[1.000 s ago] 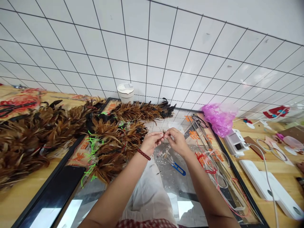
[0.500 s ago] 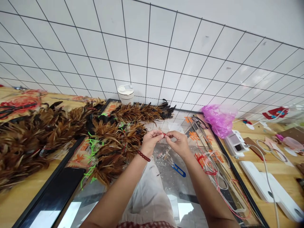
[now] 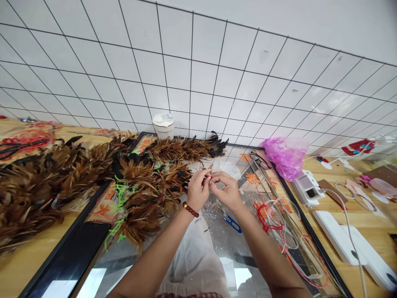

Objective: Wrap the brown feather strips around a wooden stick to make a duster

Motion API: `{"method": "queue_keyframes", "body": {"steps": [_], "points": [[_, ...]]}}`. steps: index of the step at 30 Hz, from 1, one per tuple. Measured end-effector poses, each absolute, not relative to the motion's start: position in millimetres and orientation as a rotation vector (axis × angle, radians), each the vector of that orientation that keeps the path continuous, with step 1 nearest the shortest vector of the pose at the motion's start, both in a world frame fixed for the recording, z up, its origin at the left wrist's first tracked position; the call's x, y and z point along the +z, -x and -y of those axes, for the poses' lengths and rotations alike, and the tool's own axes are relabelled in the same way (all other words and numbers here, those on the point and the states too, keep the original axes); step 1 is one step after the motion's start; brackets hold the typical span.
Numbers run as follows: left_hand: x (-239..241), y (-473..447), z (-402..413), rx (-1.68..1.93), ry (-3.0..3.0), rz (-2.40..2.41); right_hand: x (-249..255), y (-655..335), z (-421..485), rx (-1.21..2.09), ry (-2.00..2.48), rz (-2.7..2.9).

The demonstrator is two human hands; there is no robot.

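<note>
Between the fingertips of both hands is a small bit of red cord (image 3: 210,177), mostly hidden by the fingers. My left hand (image 3: 198,189), a dark red bead bracelet (image 3: 190,209) on its wrist, pinches it from the left. Pressed up close from the right, my right hand (image 3: 226,191) has its thumb and forefinger closed at the same spot. Bundles of brown feathers (image 3: 145,194) with bright green ties (image 3: 118,211) lie just left of my hands. Below my right hand is a blue-handled thread snipper (image 3: 232,223), partly covered by the wrist.
A lidded white cup (image 3: 163,126) stands by the tiled wall. Glasses (image 3: 260,160), a pink plastic bag (image 3: 287,157), loose red cords (image 3: 268,219) and white power strips (image 3: 356,250) are on the right. At left lie a black phone (image 3: 71,258) and more feathers (image 3: 34,186).
Both hands have shifted slightly left, and their fingers have curled closer together around the red cord. My left wrist has turned, showing a yellowish bead on the bracelet.
</note>
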State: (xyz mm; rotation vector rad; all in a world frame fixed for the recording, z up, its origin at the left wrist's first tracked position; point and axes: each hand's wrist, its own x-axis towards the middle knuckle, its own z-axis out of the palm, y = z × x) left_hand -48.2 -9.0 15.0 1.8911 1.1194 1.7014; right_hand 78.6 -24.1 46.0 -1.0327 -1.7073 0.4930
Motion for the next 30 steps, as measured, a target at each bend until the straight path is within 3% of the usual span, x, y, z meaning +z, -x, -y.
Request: {"method": "queue_keyframes", "body": {"steps": [6, 12, 24, 30], "points": [[5, 45, 8, 1.702, -1.648, -1.029, 41, -84, 21, 0.746, 1.066, 1.527], [7, 43, 10, 1.738, -1.590, -0.998, 48, -85, 21, 0.564, 1.130, 1.628], [7, 43, 9, 1.731, -1.423, -1.007, 44, -85, 20, 0.712, 1.138, 1.598], [4, 45, 10, 1.726, -1.428, -1.029, 44, -86, 20, 0.489, 1.202, 1.669]]}}
